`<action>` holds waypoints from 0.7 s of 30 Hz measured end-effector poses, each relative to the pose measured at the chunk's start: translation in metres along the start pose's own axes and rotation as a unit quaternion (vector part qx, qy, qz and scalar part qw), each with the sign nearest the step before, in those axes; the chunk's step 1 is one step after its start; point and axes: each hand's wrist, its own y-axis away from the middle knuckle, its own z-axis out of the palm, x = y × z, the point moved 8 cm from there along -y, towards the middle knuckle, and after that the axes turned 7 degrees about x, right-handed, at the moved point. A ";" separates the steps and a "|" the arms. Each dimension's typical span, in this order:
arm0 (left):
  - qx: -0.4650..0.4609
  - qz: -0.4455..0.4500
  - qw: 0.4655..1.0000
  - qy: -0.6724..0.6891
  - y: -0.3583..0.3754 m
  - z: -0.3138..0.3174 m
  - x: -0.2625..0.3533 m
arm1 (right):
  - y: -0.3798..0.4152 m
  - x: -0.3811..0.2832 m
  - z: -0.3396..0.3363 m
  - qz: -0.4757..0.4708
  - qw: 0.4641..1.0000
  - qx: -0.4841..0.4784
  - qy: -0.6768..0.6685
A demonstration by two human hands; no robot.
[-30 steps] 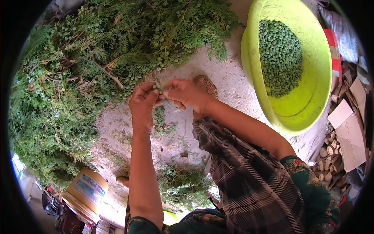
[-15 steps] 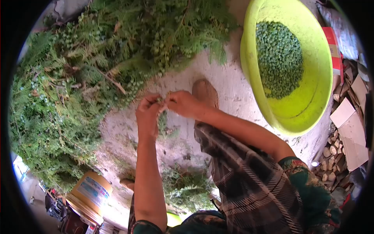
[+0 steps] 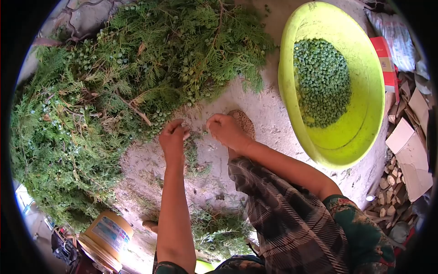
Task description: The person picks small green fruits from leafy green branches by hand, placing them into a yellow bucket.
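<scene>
Close to the edge of a heap of cut conifer branches (image 3: 191,59), my left hand (image 3: 173,139) has its fingers curled and the fingertips drawn together; whatever is in them is too small to name. My right hand (image 3: 226,131) is a short way to the right, also closed, with its contents hidden. A gap separates the two hands. Round green cones or berries (image 3: 321,82) fill part of a big yellow-green basin (image 3: 358,137) at the right. Small sprigs (image 3: 194,157) lie on the floor just below the hands.
A yellow bucket (image 3: 107,233) with a label stands at lower left. More green sprigs (image 3: 219,230) lie by my legs. Beyond the basin are a red box (image 3: 385,61), flattened cardboard (image 3: 413,160) and chopped wood (image 3: 388,182). A shoe (image 3: 242,122) is behind my right hand.
My hands were together at the fingertips and have drawn apart, the right one moving rightward. The whole view has shifted slightly, so the basin and bucket appear lower.
</scene>
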 end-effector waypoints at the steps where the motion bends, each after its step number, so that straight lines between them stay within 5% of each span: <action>1: 0.017 0.046 0.996 -0.078 -0.007 0.003 0.006 | -0.001 0.002 -0.003 0.000 1.000 0.001 0.002; 3: 0.032 0.094 0.984 -0.151 -0.019 0.012 0.012 | 0.002 0.010 -0.004 0.091 0.986 -0.011 -0.142; 5: 0.074 0.250 0.922 -0.288 -0.032 0.024 0.024 | 0.003 0.015 -0.005 0.092 0.983 0.001 -0.160; 6: 0.073 0.259 0.922 -0.279 -0.035 0.028 0.023 | 0.003 0.017 -0.006 0.092 0.979 0.012 -0.183; 8: 0.080 0.394 0.820 -0.408 -0.024 0.049 0.038 | 0.004 0.019 -0.005 0.079 0.983 0.007 -0.167; 14: 0.087 0.359 0.879 -0.303 0.006 0.037 0.050 | 0.006 0.017 0.002 0.111 0.973 -0.008 -0.204; 16: 0.101 0.209 0.959 -0.163 0.018 0.020 0.035 | 0.007 0.021 0.003 0.143 0.959 0.005 -0.245; 17: 0.101 0.205 0.959 -0.167 0.034 0.022 0.041 | 0.007 0.024 0.009 0.165 0.932 -0.014 -0.322; 19: -0.102 0.225 0.967 -0.067 0.072 0.050 0.050 | 0.011 0.028 0.012 0.202 0.895 -0.034 -0.396; 21: -0.059 0.202 0.970 -0.125 0.055 0.024 0.042 | 0.013 0.021 0.012 0.205 0.889 -0.093 -0.399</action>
